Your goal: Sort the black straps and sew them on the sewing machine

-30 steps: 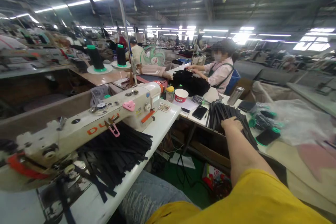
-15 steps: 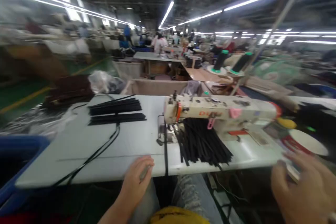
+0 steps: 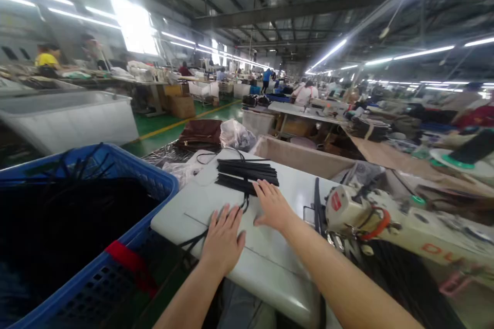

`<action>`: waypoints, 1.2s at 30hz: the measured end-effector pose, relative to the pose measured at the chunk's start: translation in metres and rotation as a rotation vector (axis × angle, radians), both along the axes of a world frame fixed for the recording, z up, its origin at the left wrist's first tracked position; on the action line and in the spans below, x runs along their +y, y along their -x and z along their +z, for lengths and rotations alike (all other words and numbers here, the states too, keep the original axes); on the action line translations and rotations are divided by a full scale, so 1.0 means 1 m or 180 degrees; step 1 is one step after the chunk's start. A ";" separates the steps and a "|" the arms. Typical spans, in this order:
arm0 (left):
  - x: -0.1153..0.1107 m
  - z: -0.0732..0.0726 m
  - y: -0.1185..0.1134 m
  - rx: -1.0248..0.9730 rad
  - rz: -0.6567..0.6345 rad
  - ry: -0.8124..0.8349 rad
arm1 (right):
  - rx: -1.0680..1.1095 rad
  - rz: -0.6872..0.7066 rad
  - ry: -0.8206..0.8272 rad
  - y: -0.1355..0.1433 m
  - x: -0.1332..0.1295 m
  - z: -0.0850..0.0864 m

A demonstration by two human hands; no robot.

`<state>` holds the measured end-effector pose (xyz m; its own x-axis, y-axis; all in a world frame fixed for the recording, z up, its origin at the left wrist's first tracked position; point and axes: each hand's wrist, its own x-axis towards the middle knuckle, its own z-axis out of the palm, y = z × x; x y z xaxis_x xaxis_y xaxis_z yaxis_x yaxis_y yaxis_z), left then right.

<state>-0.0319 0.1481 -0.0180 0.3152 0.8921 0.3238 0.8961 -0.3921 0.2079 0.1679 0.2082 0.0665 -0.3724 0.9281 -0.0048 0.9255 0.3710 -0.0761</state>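
Two bundles of black strips [image 3: 247,168] lie side by side on the white sewing table [image 3: 270,262]. My right hand [image 3: 272,205] has its fingers stretched out, the fingertips at the right end of the nearer bundle. Just left of it, my left hand [image 3: 224,236] lies with fingers spread on the tabletop, by a thin black cord [image 3: 193,240] that runs off the near edge. Neither hand grips anything. At the right is the sewing machine [image 3: 389,221], with more black strips [image 3: 409,277] under its arm.
A blue basket [image 3: 154,223] of black material, with a red band [image 3: 129,262], stands at the left. Beyond the table are a beige bin [image 3: 304,157], a clear plastic bag [image 3: 235,133] and a brown bag [image 3: 199,132]. People work farther back.
The view has turned left, bringing the blue basket further in. My right hand has moved from the far right to the strips. Both hands have opened; the small object in my right hand is gone.
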 end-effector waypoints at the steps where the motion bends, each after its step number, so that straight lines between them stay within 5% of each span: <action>1: 0.000 0.000 -0.001 -0.0035 0.0008 0.0094 | -0.0025 0.0001 0.0045 0.003 0.027 0.000; 8: 0.001 0.004 -0.003 -0.0228 0.0002 0.0464 | 0.0051 0.0014 0.0533 0.017 0.168 0.009; 14: 0.002 0.001 -0.004 -0.0388 -0.0026 0.0532 | 0.0247 -0.0535 0.0442 0.014 0.222 0.005; 19: 0.004 -0.005 -0.005 -0.0567 -0.0100 0.0399 | 0.0219 -0.0463 0.0611 0.006 0.211 -0.008; 27: 0.000 0.005 -0.005 -0.0642 -0.0113 0.0257 | 0.0015 -0.0052 0.1227 -0.024 0.150 -0.008; 36: 0.001 0.005 -0.005 -0.0627 -0.0107 0.0216 | -0.0300 -0.0260 0.0786 -0.002 0.103 -0.009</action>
